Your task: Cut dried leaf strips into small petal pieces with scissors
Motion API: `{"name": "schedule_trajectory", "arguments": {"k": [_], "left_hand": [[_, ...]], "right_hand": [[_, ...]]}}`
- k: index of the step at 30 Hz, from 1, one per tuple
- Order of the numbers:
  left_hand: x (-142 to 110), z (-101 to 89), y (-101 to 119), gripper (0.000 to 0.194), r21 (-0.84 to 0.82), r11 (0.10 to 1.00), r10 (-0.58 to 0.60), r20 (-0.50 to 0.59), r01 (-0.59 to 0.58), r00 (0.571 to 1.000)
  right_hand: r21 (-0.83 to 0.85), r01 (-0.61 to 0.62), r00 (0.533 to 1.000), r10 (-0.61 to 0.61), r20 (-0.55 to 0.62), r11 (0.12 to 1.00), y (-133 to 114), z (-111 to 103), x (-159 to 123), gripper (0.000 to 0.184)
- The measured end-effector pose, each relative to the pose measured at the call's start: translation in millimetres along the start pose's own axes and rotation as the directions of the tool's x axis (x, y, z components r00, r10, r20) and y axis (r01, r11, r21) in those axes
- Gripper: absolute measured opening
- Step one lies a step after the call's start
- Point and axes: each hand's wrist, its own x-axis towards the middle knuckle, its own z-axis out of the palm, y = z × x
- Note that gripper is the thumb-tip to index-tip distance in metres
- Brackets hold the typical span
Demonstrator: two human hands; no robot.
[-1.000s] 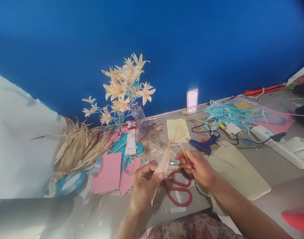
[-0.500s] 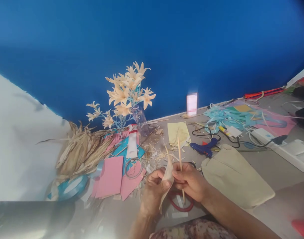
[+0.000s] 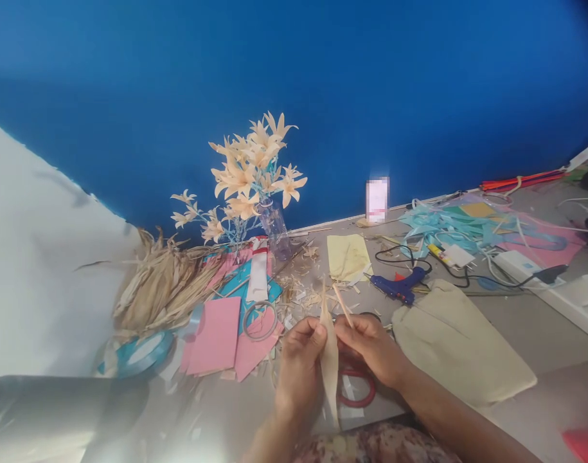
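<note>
Screen is blurred past reading; left hand pinches a pale strip, right hand holds a stick.

Blue wall: we face a broad, deep-blue surface beyond the grip, filling the upper half of our view.
White wall: left of the grip, we see a pale wall meeting the blue along a slanting, slightly ragged edge.
White strip: far right of the grip, we glimpse a narrow band bordering the blue.
Tabletop: grey, spreading beneath the grip back to the blue wall.
Light: soft, with a hazy glow low and left of the grip.
</note>
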Motion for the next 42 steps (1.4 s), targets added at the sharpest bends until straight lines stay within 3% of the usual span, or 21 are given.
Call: {"name": "schedule_trajectory", "arguments": {"k": [4, 6, 8, 10, 12, 15, 18, 22, 24, 28, 31, 33, 36, 39, 42], "left_hand": [[-3.0, 1.0, 2.5, 0.035, 0.174, 0.981, 0.095, -0.044, -0.086, 0.994], [-2.0, 1.3, 0.1, 0.036, 0.098, 0.991, 0.092, -0.025, -0.089, 0.995], [0.1, 0.3, -3.4, 0.035, -0.022, 0.999, 0.045, 0.015, -0.045, 0.999], [2.0, -1.9, -5.1, 0.034, -0.08, 0.997, -0.009, 0.057, 0.013, 0.998], [2.7, -3.7, -3.2, 0.031, -0.065, 0.997, -0.035, 0.068, 0.039, 0.997], [2.1, -2.6, 3.2, 0.03, -0.004, 1.0, 0.003, 0.024, -0.003, 1.0], [2.8, 1.0, 6.1, 0.031, -0.01, 0.999, 0.033, -0.025, -0.033, 0.999], [7.4, 0.6, 2.7, 0.033, -0.171, 0.984, -0.032, 0.045, 0.039, 0.998], [9.1, -1.9, 2.3, 0.031, -0.139, 0.989, -0.043, 0.059, 0.051, 0.997], [7.8, -4.4, 9.5, 0.027, 0.131, 0.99, 0.052, -0.002, -0.051, 0.999], [4.5, -2.2, 15.1, 0.027, 0.373, 0.914, 0.171, 0.004, -0.16, 0.985], [3.6, -1.0, 15.2, 0.028, 0.429, 0.879, 0.219, 0.028, -0.21, 0.975], [6.3, -1.8, 10.6, 0.029, 0.308, 0.928, 0.204, 0.058, -0.211, 0.977], [12.7, -4.3, 7.6, 0.029, 0.158, 0.976, 0.14, 0.066, -0.149, 0.988], [18.9, -4.5, 11.2, 0.029, 0.134, 0.983, 0.127, 0.002, -0.126, 0.992]], "right_hand": [[-0.123, 0.081, 0.986, -0.098, -0.136, 0.989, -8.9, 2.6, 5.0, 0.04], [-0.038, 0.061, 0.982, -0.066, -0.175, 0.997, -5.5, 6.4, 7.3, 0.041], [0.14, 0.012, 0.988, 0.01, -0.151, 0.99, 1.3, 10.0, 8.0, 0.043], [0.192, 0.001, 0.991, 0.025, -0.129, 0.981, 5.8, 11.9, 6.8, 0.042], [0.019, 0.065, 0.989, -0.061, -0.138, 0.998, 4.3, 11.9, 4.0, 0.039], [-0.306, 0.161, 0.972, -0.205, -0.117, 0.938, -4.8, 11.5, -0.5, 0.036], [-0.394, 0.18, 0.966, -0.237, -0.102, 0.901, -9.1, 11.8, -3.0, 0.036], [-0.254, 0.124, 0.988, -0.144, -0.064, 0.959, -1.5, 10.3, -3.6, 0.035], [-0.193, 0.092, 0.994, -0.102, -0.044, 0.977, 2.0, 8.4, -2.6, 0.035], [-0.192, 0.111, 0.985, -0.134, -0.108, 0.975, -3.6, 3.4, 2.8, 0.035], [-0.174, 0.116, 0.986, -0.135, -0.1, 0.978, -13.6, 0.5, 8.5, 0.033], [-0.122, 0.088, 0.99, -0.1, -0.096, 0.989, -17.3, 0.8, 12.4, 0.032], [0.126, -0.003, 0.995, 0.015, -0.095, 0.992, -15.8, 3.9, 18.0, 0.036], [0.353, -0.089, 0.991, 0.118, -0.062, 0.931, -12.4, 5.9, 21.7, 0.04], [0.259, -0.022, 0.993, 0.052, -0.108, 0.966, -11.4, 4.4, 19.7, 0.04]]}}
